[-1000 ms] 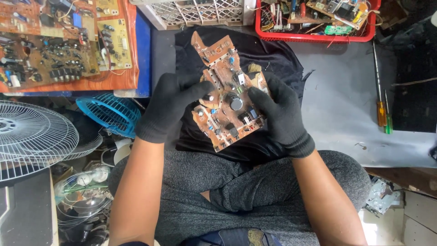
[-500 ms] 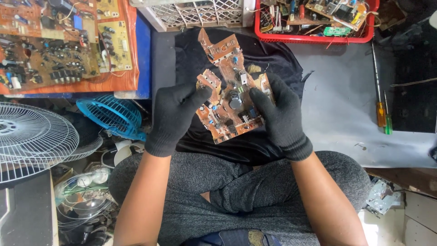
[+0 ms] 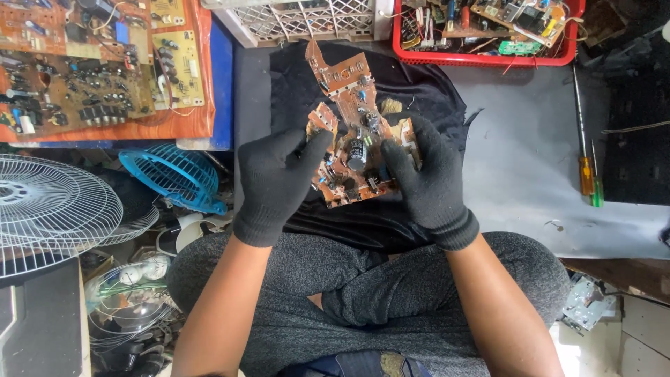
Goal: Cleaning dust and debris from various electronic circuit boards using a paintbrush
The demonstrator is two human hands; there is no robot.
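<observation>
A grey surface (image 3: 516,153) carried a black cloth (image 3: 426,91), with a white fan guard (image 3: 49,209) at the left and a red tray (image 3: 488,57) of parts at the top. Above the cloth, the gloved left hand (image 3: 276,185) and right hand (image 3: 429,178) gripped a brown circuit board (image 3: 352,150) by its opposite edges. Two screwdrivers (image 3: 585,160) lay well to the right.

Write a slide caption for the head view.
Two gloved hands, left hand and right hand, hold a brown circuit board over black cloth.
</observation>
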